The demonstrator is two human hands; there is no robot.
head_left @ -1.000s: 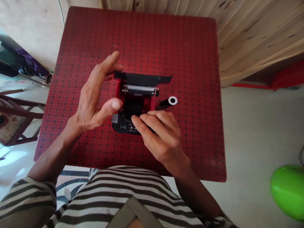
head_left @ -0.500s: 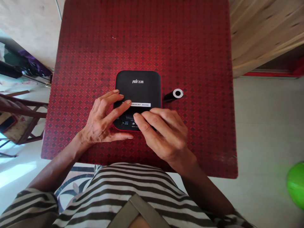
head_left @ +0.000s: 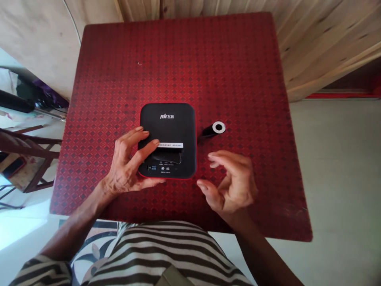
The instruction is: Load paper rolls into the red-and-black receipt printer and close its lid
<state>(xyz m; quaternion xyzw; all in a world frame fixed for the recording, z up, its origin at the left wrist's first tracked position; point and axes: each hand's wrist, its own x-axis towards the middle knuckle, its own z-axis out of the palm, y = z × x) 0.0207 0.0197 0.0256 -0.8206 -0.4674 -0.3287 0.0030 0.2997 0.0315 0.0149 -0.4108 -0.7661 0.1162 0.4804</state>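
A flat black device with a red edge, apparently a small receipt printer (head_left: 178, 129), lies on the red patterned table. White lettering and a white label strip mark its top; below the strip is a dark recess with a thin curved outline at its lower right. My left hand (head_left: 127, 163) steadies the printer at its left side, fingertips on the top and thumb along the near edge. Off its right side, my right hand (head_left: 233, 182) hovers with curled fingers apart from the thumb, nothing visible between them. A black cylinder with a white ring-shaped end (head_left: 218, 127) stands right of the printer.
The red table (head_left: 238, 79) carries a tiny pale scrap beyond the printer. Wooden boards (head_left: 315, 43) border its far and right sides. At the left stands a dark wooden chair (head_left: 35, 159) close to the table edge.
My right hand has lifted off the printer's recess and moved right, its fingers opening. My left hand keeps its place on the printer. The whole view has shifted.
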